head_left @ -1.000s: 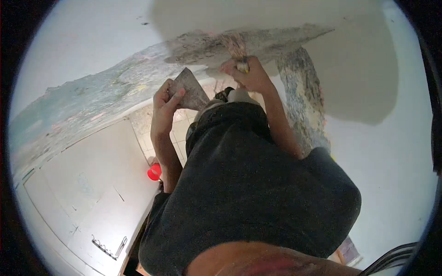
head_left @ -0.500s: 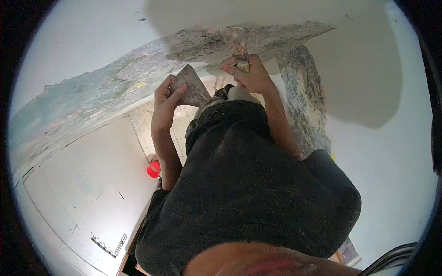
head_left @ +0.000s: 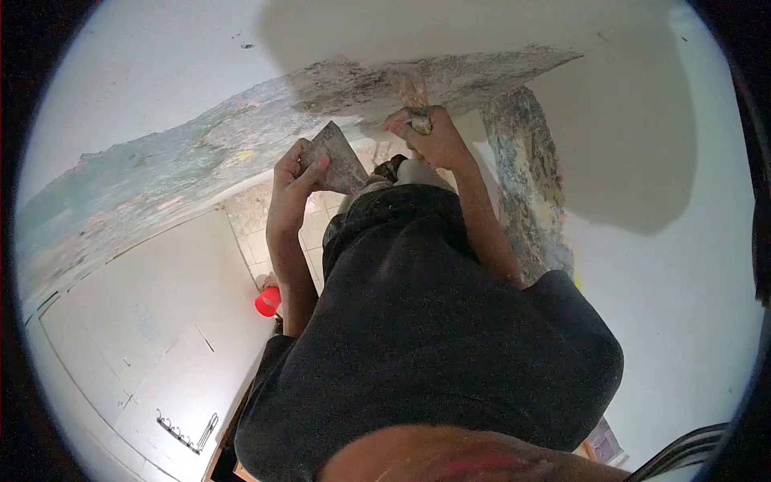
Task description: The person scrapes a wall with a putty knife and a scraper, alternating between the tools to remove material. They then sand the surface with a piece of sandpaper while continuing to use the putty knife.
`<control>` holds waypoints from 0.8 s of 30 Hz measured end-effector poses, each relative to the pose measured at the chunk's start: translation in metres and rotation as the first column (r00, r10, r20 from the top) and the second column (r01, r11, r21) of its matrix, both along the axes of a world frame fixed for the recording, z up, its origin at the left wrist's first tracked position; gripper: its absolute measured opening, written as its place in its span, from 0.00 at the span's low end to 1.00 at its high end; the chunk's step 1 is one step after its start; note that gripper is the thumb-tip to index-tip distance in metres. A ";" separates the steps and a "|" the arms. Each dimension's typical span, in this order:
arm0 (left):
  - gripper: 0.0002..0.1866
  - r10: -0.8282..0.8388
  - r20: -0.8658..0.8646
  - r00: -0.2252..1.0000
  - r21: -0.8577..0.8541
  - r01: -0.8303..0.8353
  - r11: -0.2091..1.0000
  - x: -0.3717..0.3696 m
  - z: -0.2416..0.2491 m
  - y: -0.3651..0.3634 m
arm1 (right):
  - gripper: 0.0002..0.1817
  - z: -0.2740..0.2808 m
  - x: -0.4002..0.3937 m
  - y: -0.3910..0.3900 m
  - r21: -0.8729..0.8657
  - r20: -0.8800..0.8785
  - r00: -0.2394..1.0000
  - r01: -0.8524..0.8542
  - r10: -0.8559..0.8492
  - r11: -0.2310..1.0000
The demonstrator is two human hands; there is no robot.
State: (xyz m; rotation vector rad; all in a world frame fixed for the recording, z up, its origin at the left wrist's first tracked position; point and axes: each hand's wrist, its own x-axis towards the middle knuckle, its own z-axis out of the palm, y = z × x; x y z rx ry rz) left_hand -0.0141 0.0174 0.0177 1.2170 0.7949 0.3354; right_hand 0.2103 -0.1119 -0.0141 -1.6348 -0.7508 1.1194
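Note:
My right hand is wrapped round the handle of a putty knife, whose smeared blade points up against the rough, stripped band of wall. Between the fingers and thumb of my left hand is a flat grey scraper plate, tilted with one corner up and stained on its face. The plate's far edge lies close to my waist, below the stripped band. The knife blade blends with the mottled wall behind it.
A second stripped strip runs down the wall on the right. At lower left is a white door with a row of hooks. A red container stands near the tiled floor. Black cables hang at lower right.
My right hand and the putty knife have moved down a little, and the blade looks shorter from here. My left hand still holds the plate; the whole view has shifted slightly.

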 end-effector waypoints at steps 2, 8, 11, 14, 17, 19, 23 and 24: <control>0.08 0.002 0.008 1.000 -0.011 -0.001 1.000 0.000 0.004 -0.003 | 0.10 -0.006 0.002 0.000 -0.005 0.054 0.998 -0.016 0.016 1.000; 0.08 -0.009 0.007 1.000 0.018 0.009 1.000 -0.001 0.001 0.004 | 0.10 -0.004 0.006 -0.001 -0.080 0.026 0.999 -0.023 0.025 0.996; 0.08 0.026 0.022 0.999 0.000 -0.026 1.000 0.005 0.010 -0.001 | 0.10 -0.010 0.008 0.005 -0.094 0.070 0.997 0.018 -0.012 0.995; 0.08 0.002 0.015 1.000 0.015 -0.002 1.000 0.000 -0.001 0.003 | 0.12 -0.009 0.009 0.003 0.004 0.030 0.998 -0.049 0.049 0.999; 0.08 0.026 0.034 0.999 0.012 -0.026 1.000 0.007 0.006 0.005 | 0.11 -0.002 0.008 0.010 0.114 0.081 0.996 -0.034 0.025 0.993; 0.08 0.021 0.011 1.000 0.013 -0.021 1.000 0.001 0.003 -0.005 | 0.09 0.015 -0.003 0.016 0.113 0.013 0.999 0.051 -0.053 0.992; 0.08 0.041 0.058 0.997 0.018 -0.042 0.999 -0.004 0.000 0.004 | 0.10 0.014 0.005 0.013 0.061 0.063 0.995 -0.079 0.075 0.995; 0.08 0.062 0.051 0.997 0.004 -0.063 0.998 -0.006 0.001 0.004 | 0.12 0.012 0.004 0.013 0.100 0.062 0.994 -0.101 0.095 0.990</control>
